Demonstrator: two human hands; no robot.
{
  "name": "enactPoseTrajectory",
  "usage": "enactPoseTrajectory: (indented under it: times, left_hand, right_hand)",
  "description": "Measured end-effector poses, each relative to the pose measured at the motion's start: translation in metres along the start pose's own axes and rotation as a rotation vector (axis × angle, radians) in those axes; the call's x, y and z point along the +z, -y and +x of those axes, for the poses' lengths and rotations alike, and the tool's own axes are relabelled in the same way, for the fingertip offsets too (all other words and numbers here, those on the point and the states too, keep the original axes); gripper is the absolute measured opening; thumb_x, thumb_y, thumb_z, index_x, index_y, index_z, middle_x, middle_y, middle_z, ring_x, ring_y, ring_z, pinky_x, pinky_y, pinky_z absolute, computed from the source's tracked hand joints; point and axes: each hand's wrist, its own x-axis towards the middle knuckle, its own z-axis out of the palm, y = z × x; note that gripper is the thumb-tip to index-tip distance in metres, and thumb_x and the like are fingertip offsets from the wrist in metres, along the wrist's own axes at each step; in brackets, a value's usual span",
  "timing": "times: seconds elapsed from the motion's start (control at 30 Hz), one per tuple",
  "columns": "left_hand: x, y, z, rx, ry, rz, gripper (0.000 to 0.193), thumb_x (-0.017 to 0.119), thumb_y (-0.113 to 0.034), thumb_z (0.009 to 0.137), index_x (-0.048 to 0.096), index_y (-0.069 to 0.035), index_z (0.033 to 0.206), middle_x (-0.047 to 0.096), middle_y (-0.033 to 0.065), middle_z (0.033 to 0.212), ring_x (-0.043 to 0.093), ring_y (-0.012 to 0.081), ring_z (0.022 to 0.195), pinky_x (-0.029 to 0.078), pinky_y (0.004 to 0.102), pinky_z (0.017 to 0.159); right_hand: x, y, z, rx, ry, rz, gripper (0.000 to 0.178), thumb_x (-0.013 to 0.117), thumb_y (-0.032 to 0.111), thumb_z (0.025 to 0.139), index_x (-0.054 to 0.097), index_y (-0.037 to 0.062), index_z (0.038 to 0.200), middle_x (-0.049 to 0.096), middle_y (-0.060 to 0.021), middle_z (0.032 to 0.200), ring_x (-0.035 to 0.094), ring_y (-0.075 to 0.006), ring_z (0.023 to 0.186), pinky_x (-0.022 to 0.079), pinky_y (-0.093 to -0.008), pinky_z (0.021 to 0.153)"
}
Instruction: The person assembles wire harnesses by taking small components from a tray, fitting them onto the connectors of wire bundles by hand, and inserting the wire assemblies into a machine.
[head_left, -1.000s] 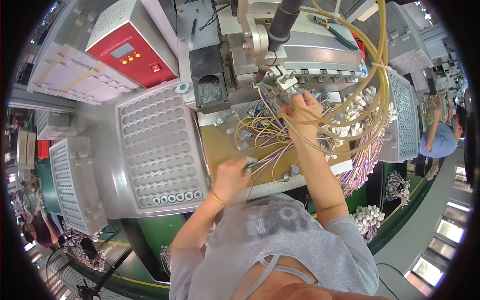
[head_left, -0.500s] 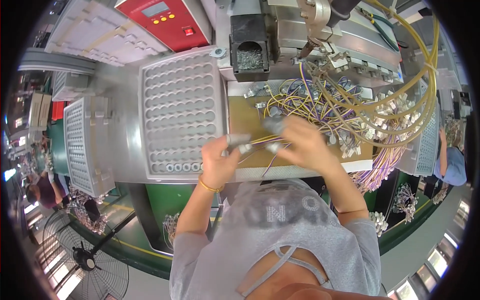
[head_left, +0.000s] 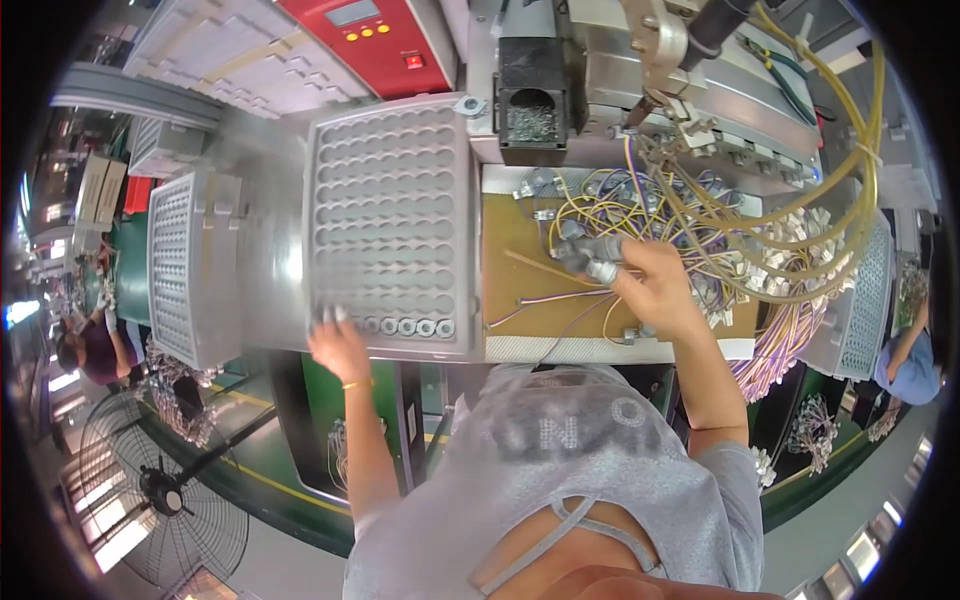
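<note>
My left hand (head_left: 340,348) is over the near left corner of the pale grey moulded tray (head_left: 462,200), by the end of a row of metal rings (head_left: 405,327). Pale covers sit on its fingertips, which are blurred, so whether they grip a ring is unclear. At the edge of the wire pile my right hand (head_left: 652,288) has thumb and fingers, in grey finger covers, closed on thin wires (head_left: 562,298). These wires trail left across the brown mat (head_left: 510,235). Their other end is hidden in the fingers. A grey part near those fingertips is hard to make out.
Tangled yellow and purple wires (head_left: 620,195) lie behind my right hand, with white connectors (head_left: 790,250) to the right. A black box of metal bits (head_left: 530,120), a metal press (head_left: 660,60), yellow hoses (head_left: 868,150) and a red control box (head_left: 400,40) stand behind.
My left hand has left the wires beside my right hand and moved left to the tray corner. The wire ends it held now lie on the mat. The whole view has shifted slightly.
</note>
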Motion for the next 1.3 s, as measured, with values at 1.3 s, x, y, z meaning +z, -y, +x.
enactPoseTrajectory:
  times: [1.3]
  left_hand:
    - [-0.111,-0.237,-0.043,0.397,0.836,-1.739,0.023,0.057,0.002,0.078,0.058,0.003,0.101,0.06,0.009,0.094,0.056,0.012,0.082,0.047,0.0222,0.066]
  right_hand:
    - [0.012,0.021,-0.004,0.106,-0.124,-0.044,0.013,0.06,0.009,0.063,0.05,0.0012,0.061,0.044,-0.0036,0.051,0.04,-0.0073,0.044,0.032,-0.0237,0.041]
